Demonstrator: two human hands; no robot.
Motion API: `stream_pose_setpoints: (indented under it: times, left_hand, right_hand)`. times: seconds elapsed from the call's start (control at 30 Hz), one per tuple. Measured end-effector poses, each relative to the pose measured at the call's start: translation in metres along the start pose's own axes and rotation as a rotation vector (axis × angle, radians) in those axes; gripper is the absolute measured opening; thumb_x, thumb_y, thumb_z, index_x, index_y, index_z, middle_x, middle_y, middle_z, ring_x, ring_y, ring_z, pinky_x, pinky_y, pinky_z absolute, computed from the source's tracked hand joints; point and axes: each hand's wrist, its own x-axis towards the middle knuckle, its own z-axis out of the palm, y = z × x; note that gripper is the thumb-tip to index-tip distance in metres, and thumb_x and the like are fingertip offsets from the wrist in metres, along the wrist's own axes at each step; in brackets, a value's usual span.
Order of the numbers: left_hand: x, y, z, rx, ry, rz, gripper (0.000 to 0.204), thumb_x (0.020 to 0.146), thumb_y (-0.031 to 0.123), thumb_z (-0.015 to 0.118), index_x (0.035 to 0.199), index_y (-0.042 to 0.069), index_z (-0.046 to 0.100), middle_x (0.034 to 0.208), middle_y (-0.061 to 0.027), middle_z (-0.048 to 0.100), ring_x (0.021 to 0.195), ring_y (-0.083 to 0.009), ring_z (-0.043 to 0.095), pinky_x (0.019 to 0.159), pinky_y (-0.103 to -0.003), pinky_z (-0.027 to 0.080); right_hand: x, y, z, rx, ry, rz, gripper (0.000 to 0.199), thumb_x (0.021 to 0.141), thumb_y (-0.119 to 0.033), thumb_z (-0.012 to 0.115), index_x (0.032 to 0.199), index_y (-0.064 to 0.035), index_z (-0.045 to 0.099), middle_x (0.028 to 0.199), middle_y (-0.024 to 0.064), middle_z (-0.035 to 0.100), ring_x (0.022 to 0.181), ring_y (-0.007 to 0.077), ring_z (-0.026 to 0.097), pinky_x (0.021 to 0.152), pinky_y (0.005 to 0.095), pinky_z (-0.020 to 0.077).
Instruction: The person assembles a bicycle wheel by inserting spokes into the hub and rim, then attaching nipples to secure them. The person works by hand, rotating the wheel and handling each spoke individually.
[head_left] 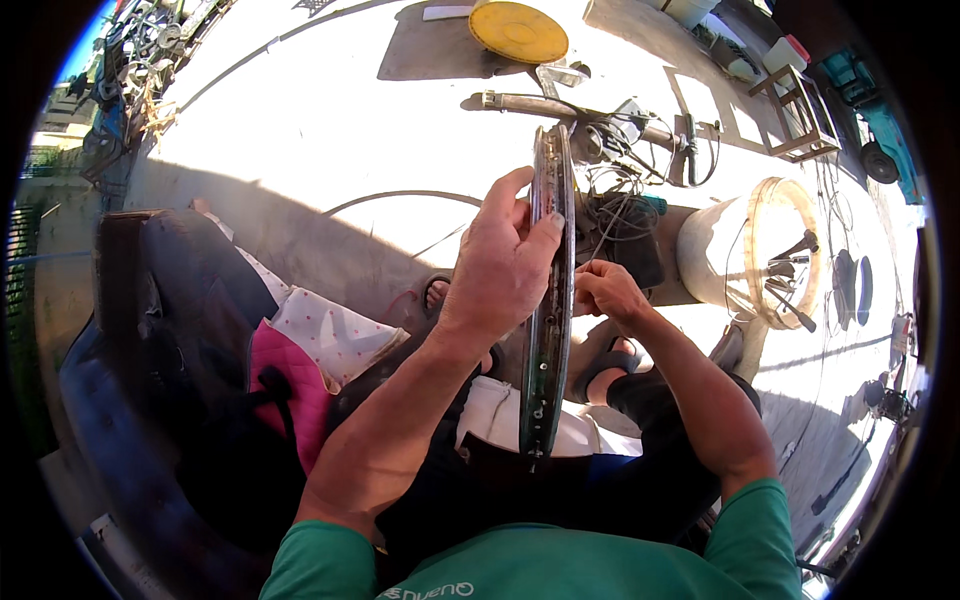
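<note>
A narrow metal wheel rim stands on edge in front of me, its channel with a row of holes facing me. My left hand is closed around the rim's upper part, thumb over the near edge. On the rim's right side my right hand is closed in a pinch, fingers curled beside the wheel's inner side. What sits between those fingertips is too small to make out. The rim's lower end hangs over my lap.
A white bucket lies tipped at the right, dark parts at its mouth. Cables and tools lie beyond the rim. A yellow round stool top is at the back. A dark padded seat with pink cloth stands left.
</note>
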Motion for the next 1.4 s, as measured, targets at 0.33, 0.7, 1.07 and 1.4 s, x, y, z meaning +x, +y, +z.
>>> stream_pose_setpoints:
  times: [0.33, 0.7, 1.07, 1.4]
  left_hand:
    - [-0.015, -0.003, 0.014, 0.031, -0.170, 0.100, 0.044, 0.094, 0.008, 0.056, 0.132, -0.007, 0.039, 0.086, -0.0207, 0.066, 0.077, -0.0272, 0.069, 0.072, -0.039, 0.053]
    - [-0.011, -0.008, 0.003, 0.121, -0.106, 0.156, 0.030, 0.082, 0.008, 0.061, 0.100, -0.013, 0.049, 0.076, -0.0302, 0.064, 0.073, -0.0437, 0.067, 0.073, -0.049, 0.051]
    - [-0.011, -0.003, 0.001, 0.152, -0.134, 0.102, 0.027, 0.084, 0.009, 0.064, 0.098, -0.011, 0.052, 0.079, -0.0268, 0.067, 0.076, -0.0418, 0.069, 0.076, -0.047, 0.053]
    - [-0.011, -0.005, 0.005, 0.182, -0.089, 0.154, 0.032, 0.083, 0.010, 0.062, 0.102, -0.013, 0.051, 0.074, -0.0282, 0.065, 0.073, -0.0435, 0.068, 0.074, -0.049, 0.052]
  right_hand:
    - [0.014, 0.015, -0.001, -0.277, 0.104, -0.180, 0.025, 0.091, -0.024, 0.065, 0.081, -0.0019, 0.065, 0.069, 0.0019, 0.060, 0.062, 0.0105, 0.055, 0.059, 0.0257, 0.0462]
    - [-0.001, -0.004, 0.017, -0.257, 0.032, -0.141, 0.023, 0.092, -0.024, 0.062, 0.085, -0.0021, 0.064, 0.071, 0.0035, 0.061, 0.064, 0.0125, 0.057, 0.060, 0.0271, 0.0477]
    - [0.000, -0.010, 0.029, -0.247, -0.004, -0.152, 0.021, 0.093, -0.023, 0.058, 0.090, -0.0024, 0.063, 0.074, 0.0050, 0.061, 0.066, 0.0145, 0.059, 0.062, 0.0285, 0.0492]
    - [-0.003, -0.010, 0.031, -0.217, -0.008, -0.157, 0.021, 0.093, -0.023, 0.055, 0.094, -0.0026, 0.061, 0.077, 0.0064, 0.062, 0.067, 0.0163, 0.060, 0.063, 0.0297, 0.0506]
